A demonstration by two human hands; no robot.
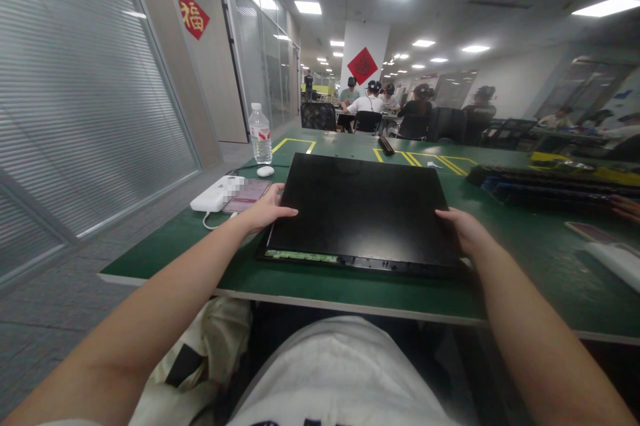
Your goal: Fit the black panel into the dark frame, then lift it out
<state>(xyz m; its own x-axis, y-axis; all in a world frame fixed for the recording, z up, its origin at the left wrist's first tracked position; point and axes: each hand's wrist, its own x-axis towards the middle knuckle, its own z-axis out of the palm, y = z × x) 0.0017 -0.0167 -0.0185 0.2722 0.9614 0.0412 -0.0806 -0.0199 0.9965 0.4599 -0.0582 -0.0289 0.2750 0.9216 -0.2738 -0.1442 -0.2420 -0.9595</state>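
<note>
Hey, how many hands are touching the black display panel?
2: the left hand on the left side of the black display panel, the right hand on its right side. A co-worker's hand at far right is apart.

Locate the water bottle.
In the head view, the water bottle stands on the green table at left, just behind the small white object and beyond the left hand.

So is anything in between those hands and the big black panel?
No, nothing visible: the left fingers and right fingers touch the black panel directly, at its opposite side edges.
</note>
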